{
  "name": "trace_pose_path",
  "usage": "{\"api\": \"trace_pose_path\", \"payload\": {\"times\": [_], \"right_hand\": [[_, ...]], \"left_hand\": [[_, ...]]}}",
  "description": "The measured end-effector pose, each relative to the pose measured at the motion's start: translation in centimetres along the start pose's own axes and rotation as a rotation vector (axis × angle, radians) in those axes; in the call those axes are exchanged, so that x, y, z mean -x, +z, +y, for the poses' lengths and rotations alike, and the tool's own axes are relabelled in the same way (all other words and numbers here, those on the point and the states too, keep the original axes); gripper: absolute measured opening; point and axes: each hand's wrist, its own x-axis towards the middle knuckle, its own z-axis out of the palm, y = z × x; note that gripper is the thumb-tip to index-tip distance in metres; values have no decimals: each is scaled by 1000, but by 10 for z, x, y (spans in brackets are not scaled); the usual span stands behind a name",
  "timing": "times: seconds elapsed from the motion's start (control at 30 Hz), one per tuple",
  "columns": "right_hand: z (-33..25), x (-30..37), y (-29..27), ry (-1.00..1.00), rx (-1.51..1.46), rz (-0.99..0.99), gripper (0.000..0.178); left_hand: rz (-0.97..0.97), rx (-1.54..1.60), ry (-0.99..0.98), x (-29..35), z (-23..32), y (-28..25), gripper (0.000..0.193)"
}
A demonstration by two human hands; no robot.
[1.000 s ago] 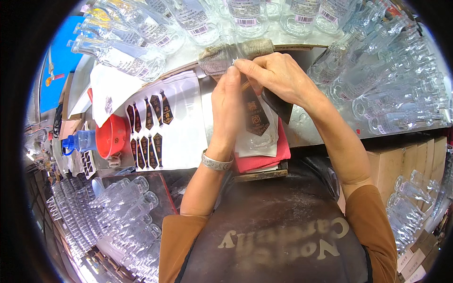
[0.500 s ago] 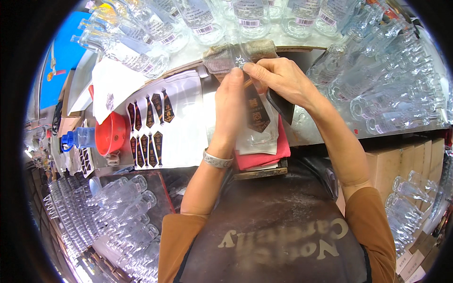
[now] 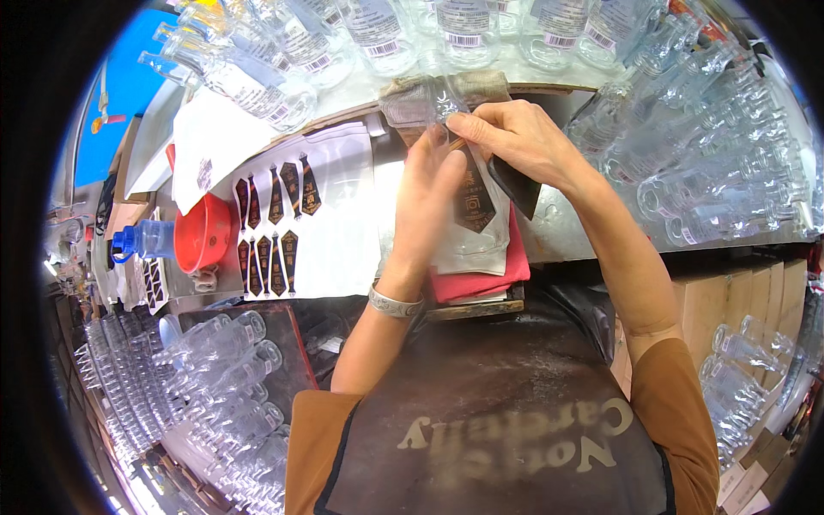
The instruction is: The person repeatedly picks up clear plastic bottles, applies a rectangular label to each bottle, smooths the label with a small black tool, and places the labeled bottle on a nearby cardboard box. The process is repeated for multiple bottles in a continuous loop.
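A clear glass bottle (image 3: 475,259) lies in front of me, its neck pointing away over a folded cloth pad (image 3: 403,100). It bears a dark tie-shaped label (image 3: 471,204) with gold print. My left hand (image 3: 427,193), smeared by motion, lies along the bottle's left side with its thumb over the glass; its grip is unclear. Thumb and forefinger of my right hand (image 3: 515,137) press together at the bottle's neck. A dark, flat, scraper-like piece (image 3: 518,190) hangs from beneath that hand, apparently held in it.
Left of my hands, a white sheet (image 3: 335,232) carries two rows of tie-shaped labels (image 3: 276,190). Beyond it stand a red bowl (image 3: 203,236) and a blue-capped bottle (image 3: 146,241). Glass bottles (image 3: 463,30) crowd the back and right; a red cloth (image 3: 481,290) lies beneath the bottle.
My left thumb has swung away from its fingers and over the label. My right hand stays at the neck. The view has shifted slightly.
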Motion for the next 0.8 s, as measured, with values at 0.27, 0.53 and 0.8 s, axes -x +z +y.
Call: {"api": "trace_pose_path", "payload": {"times": [0.27,0.53,0.8], "right_hand": [[-3,2,2,1,59,23,60],[19,17,-15,127,-462,105,48],[33,40,-21,-36,-715,273,37]], "left_hand": [[1,7,31,1,-6,-2,56],[53,45,-198,-12,24,-9,57],[57,-119,-143,-24,20,-9,36]]}}
